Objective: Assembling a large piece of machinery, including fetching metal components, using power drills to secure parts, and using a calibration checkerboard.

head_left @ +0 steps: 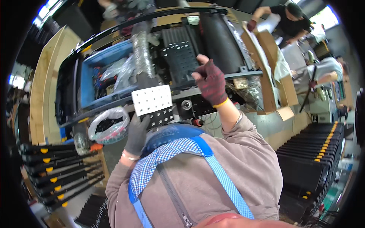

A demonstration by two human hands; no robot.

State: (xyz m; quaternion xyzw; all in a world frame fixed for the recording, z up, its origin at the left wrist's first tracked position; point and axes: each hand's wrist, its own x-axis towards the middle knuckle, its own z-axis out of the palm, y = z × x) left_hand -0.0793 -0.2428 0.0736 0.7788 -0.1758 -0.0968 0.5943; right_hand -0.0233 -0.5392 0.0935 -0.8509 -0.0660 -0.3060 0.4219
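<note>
My left hand (137, 133), in a dark grey glove, grips the lower edge of a flat perforated plate (154, 103), white on top and black below, held in front of my chest. My right hand (210, 80), in a dark red knit glove, is raised higher with thumb up and fingers curled, touching the edge of a black perforated panel (181, 57) on a large black machine frame (232, 74). Whether the right hand grips the panel or only rests on it is unclear.
A blue bin (86, 81) with plastic bags and small parts sits at left, a clear bag of black parts (108, 127) beside it. Black bars with yellow tags (61, 167) stack at lower left and right (315, 152). Cardboard boxes (272, 68) and other people (285, 19) work at right.
</note>
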